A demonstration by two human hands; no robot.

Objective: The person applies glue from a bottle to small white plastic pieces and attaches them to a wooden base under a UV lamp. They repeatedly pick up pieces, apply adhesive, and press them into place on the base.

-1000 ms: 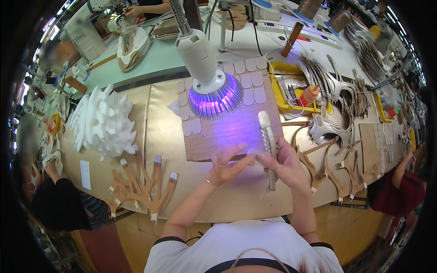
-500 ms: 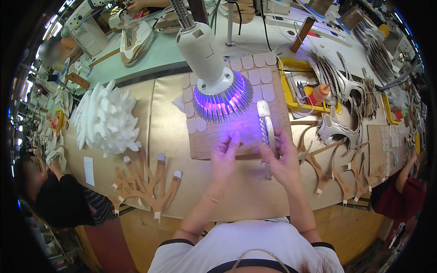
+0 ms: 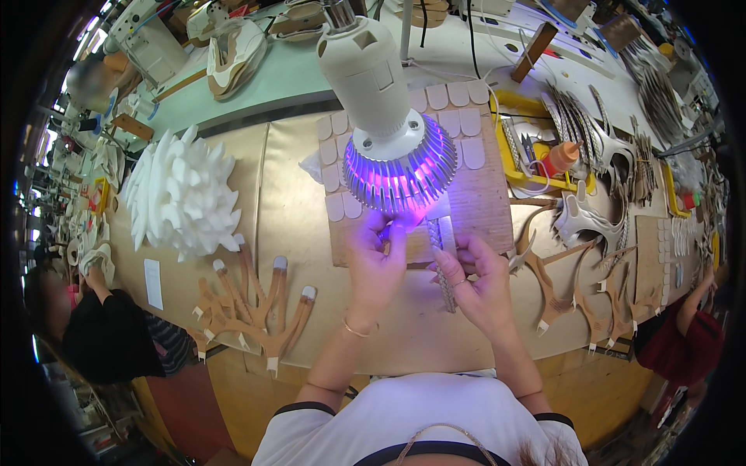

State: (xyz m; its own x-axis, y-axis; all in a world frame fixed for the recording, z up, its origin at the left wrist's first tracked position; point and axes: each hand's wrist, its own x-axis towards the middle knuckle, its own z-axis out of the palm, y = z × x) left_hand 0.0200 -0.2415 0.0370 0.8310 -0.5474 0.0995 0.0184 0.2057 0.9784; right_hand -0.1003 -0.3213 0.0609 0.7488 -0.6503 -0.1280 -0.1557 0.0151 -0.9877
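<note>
My left hand [image 3: 377,264] lies flat on a brown board [image 3: 486,206], its fingertips under the purple glow of a white lamp [image 3: 388,116] and next to the upper end of a narrow grey strip [image 3: 444,287]. My right hand [image 3: 482,283] pinches that strip from the right, near its middle. The strip runs from under the lamp down toward me. Small beige oval pieces [image 3: 336,175] line the board's left and far edges. The lamp hides the strip's top end.
A white spiky pile [image 3: 179,190] sits at the left. Tan branching cut-outs [image 3: 256,307] lie in front of it, and more [image 3: 590,299] at the right. A yellow tray [image 3: 536,177] holds an orange bottle [image 3: 561,158]. Other people sit at left [image 3: 101,334] and right [image 3: 691,334].
Both hands have slid farther from me, under the lamp. The view has come closer, so the lamp looks larger and covers more of the board.
</note>
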